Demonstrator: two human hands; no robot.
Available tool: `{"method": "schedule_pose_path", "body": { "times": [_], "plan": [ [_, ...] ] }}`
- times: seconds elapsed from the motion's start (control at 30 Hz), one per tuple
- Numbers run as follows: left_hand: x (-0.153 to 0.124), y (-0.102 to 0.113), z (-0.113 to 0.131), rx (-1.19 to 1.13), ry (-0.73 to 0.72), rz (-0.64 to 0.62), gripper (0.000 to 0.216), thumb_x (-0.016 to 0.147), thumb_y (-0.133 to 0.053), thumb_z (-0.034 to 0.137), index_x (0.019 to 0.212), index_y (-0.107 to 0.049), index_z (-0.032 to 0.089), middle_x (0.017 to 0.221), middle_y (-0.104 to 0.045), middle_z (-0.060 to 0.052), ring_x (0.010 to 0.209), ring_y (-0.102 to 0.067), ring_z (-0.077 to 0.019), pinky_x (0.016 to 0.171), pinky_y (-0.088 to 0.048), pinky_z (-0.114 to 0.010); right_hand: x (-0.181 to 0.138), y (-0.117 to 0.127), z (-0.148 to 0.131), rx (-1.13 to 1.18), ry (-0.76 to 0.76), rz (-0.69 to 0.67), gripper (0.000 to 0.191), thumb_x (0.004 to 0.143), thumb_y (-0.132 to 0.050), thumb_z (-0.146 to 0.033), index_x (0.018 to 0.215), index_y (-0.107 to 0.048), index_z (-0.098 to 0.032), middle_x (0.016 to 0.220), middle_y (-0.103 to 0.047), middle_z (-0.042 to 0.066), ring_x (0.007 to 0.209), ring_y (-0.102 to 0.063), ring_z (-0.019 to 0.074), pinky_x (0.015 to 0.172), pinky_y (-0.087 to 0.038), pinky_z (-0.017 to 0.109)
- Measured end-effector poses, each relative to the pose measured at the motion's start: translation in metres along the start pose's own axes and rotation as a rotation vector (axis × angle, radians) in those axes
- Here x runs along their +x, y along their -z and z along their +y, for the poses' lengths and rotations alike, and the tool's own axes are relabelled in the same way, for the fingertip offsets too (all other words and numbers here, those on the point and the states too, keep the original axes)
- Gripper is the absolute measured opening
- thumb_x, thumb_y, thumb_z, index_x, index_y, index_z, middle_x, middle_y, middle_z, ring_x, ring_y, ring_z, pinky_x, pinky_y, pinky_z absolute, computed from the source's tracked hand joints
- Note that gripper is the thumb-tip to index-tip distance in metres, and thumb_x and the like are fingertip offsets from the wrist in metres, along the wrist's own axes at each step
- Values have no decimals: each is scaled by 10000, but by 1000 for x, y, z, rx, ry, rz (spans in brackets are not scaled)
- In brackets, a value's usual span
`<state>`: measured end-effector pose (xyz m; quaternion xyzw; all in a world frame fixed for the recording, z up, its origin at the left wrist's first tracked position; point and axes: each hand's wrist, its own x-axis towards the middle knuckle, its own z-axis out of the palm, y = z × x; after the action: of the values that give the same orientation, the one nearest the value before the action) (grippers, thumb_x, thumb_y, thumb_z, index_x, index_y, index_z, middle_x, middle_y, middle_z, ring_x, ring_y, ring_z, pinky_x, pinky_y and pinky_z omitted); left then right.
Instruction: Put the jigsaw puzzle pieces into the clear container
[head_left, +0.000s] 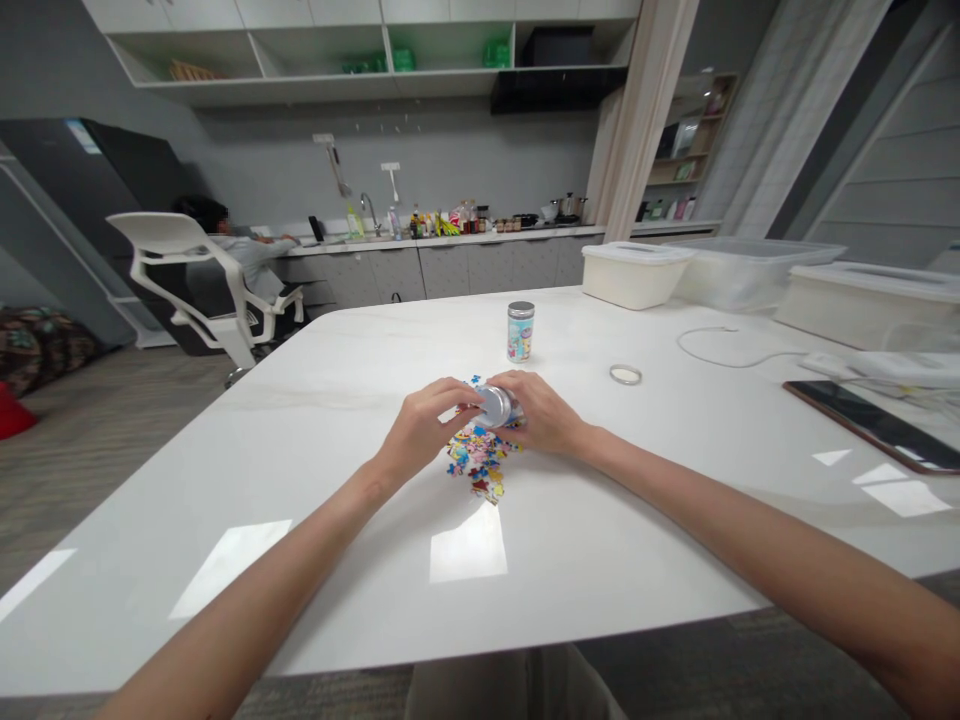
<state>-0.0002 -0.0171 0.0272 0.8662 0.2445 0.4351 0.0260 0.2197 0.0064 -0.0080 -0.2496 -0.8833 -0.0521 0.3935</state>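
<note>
Over a pile of small colourful jigsaw puzzle pieces (480,452), a small tin (494,406) is tipped with its round silver end towards me. My right hand (541,412) is closed around the tin's right side. The fingers and thumb of my left hand (429,420) grip the left rim of that silver end. Whether this end is a lid or the base, I cannot tell. Behind my hands a second tin (520,332), printed with light-blue cartoon pictures and topped in silver, stands upright. To the right a round silver-rimmed lid (625,374) lies flat.
Cream lidded boxes (636,275) and a clear plastic bin (750,275) line the table's far right. A white cable (705,350) and a dark phone (874,422) lie nearer. At back left, a person (251,262) sits in a white chair (161,235) by the kitchen counter.
</note>
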Motion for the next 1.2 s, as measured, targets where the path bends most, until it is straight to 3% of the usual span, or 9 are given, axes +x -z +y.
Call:
{"method": "schedule_pose_path", "body": {
  "times": [0.17, 0.3, 0.4, 0.47, 0.57, 0.63, 0.7, 1.07, 1.2],
  "plan": [
    [0, 1, 1, -1, -2, -2, 43, 890, -624, 194, 920, -655, 186, 892, -701, -39, 823, -650, -142, 756, -525, -272, 1, 1, -1, 12, 30, 21, 527, 826, -657, -321, 1271, -389, -233, 1136, -629, 125, 1028, -608, 296, 851, -478, 459],
    [4, 2, 6, 24, -1, 59, 52, 902, -581, 151, 913, -621, 183, 869, -663, -29, 794, -613, -128, 669, -484, -238, 1, 2, -1, 17, 12, 27, 511, 822, -666, -336, 1250, -403, -243, 1141, -632, 113, 1025, -610, 292, 859, -478, 459],
    [8, 7, 6, 73, 52, 90, 32, 894, -570, 166, 925, -577, 173, 827, -588, -20, 762, -566, -125, 629, -442, -228, 2, 3, 2, 64, -94, 80, 509, 802, -681, -384, 1215, -422, -237, 1139, -631, 111, 1036, -606, 292, 877, -478, 452],
    [8, 13, 1, 102, 91, -9, 33, 891, -544, 185, 915, -562, 173, 784, -548, -6, 713, -535, -119, 628, -423, -230, 2, 1, 7, 147, -277, 185, 524, 787, -682, -437, 1196, -430, -226, 1130, -628, 112, 1011, -609, 284, 869, -486, 441],
    [5, 24, -13, 116, 147, -387, 105, 889, -503, 234, 846, -581, 178, 708, -534, 14, 622, -496, -105, 611, -392, -227, 0, -2, 20, 271, -571, 356, 536, 772, -664, -502, 1168, -430, -226, 1090, -627, 100, 932, -614, 257, 816, -504, 413],
    [2, 31, -23, 106, 195, -617, 172, 870, -543, 329, 846, -614, 174, 685, -543, 15, 601, -496, -106, 596, -377, -227, -1, -4, 28, 313, -668, 402, 539, 754, -664, -520, 1147, -432, -234, 1062, -628, 86, 904, -611, 248, 789, -505, 400],
    [-2, 34, -31, 81, 237, -736, 269, 840, -584, 429, 881, -643, 170, 694, -556, 9, 617, -511, -114, 603, -380, -230, -2, -6, 33, 330, -705, 403, 547, 736, -673, -523, 1134, -434, -233, 1053, -627, 81, 898, -608, 248, 782, -503, 399],
    [-4, 17, -26, -56, 232, -824, 233, 849, -573, 398, 894, -655, 184, 828, -613, -29, 715, -542, -135, 655, -412, -242, -4, -11, 34, 351, -688, 357, 536, 740, -677, -504, 1130, -430, -230, 1066, -637, 83, 943, -616, 251, 848, -496, 406],
    [-5, 14, -25, -65, 265, -787, 188, 833, -577, 351, 898, -611, 177, 823, -603, -25, 712, -536, -137, 650, -413, -250, -4, -11, 33, 353, -675, 346, 534, 743, -678, -503, 1128, -431, -227, 1063, -641, 89, 949, -617, 255, 852, -494, 409]
  ]
}}
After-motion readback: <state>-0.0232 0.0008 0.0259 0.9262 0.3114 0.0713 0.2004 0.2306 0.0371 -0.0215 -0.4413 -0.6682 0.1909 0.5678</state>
